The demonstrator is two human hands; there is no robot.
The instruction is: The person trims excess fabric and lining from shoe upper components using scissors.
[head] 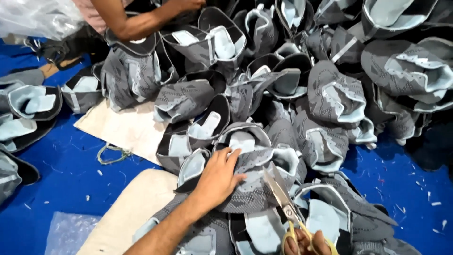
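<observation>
The left hand (218,177) lies spread, palm down, on a grey knitted shoe upper with pale blue lining (255,179) atop the pile's near edge. The right hand (306,244) grips yellow-handled steel scissors (283,198), blades touching that upper.

shoe uppers (292,94) heaped across the middle — bare blue floor (401,174) open at right.

Under my left hand (218,175) lies a grey knitted shoe upper (255,182) with pale blue lining, flattened atop the pile. My right hand (306,243) holds yellow-handled scissors (283,198), blades touching its edge.
</observation>
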